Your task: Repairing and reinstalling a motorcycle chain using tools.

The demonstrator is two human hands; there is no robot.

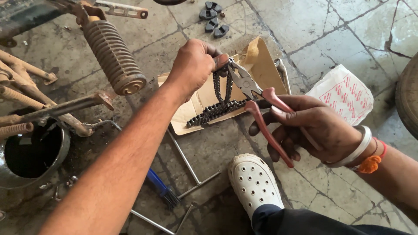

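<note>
My left hand [193, 65] pinches the top of a greasy black drive chain [220, 102], which hangs down in a loop and trails onto a piece of brown cardboard [257, 65] on the floor. My right hand [313, 128] grips the red handles of a pair of pliers [261, 98]. The pliers' metal jaws sit at the chain right beside my left fingertips. A white bangle and an orange thread are on my right wrist.
A ribbed motorcycle footrest [114, 54] and rusty frame parts [48, 109] fill the left. A T-shaped metal wrench [187, 163] and a blue brush [163, 189] lie on the cracked stone floor. A white printed bag [344, 93], several black rubber pieces [214, 17] and my white clog [254, 182] are nearby.
</note>
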